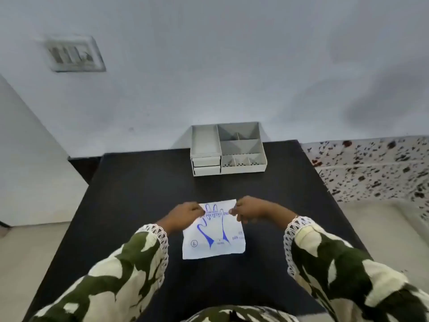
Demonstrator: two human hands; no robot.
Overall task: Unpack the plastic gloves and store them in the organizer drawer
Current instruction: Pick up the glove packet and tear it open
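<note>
A flat white plastic packet of gloves (213, 231) lies on the black tabletop (144, 194), printed in blue with the outline of a hand whose fingers point away from the person, toward the wall. Across the top of that outline runs blue lettering of which "POLYETHYLENE" can be read; a circled "L" sits near the packet's near-left corner and "100" near its right edge, while the smaller print is too blurred to read. The packet's long axis runs from the person toward the far side of the tabletop, slightly skewed. Both hands reach forward from green-and-cream patterned sleeves with white lace cuffs: the left hand (185, 213) has its grip pinched on the packet's far-left corner, and the right hand (249, 209) pinches the far-right corner, knuckles up and wrists low over the tabletop. Well beyond the packet, at the far edge against the pale wall, stands a light grey plastic organizer (228, 148) with open compartments on top and two shallow drawers (206, 166) stacked at its left front, both closed.
</note>
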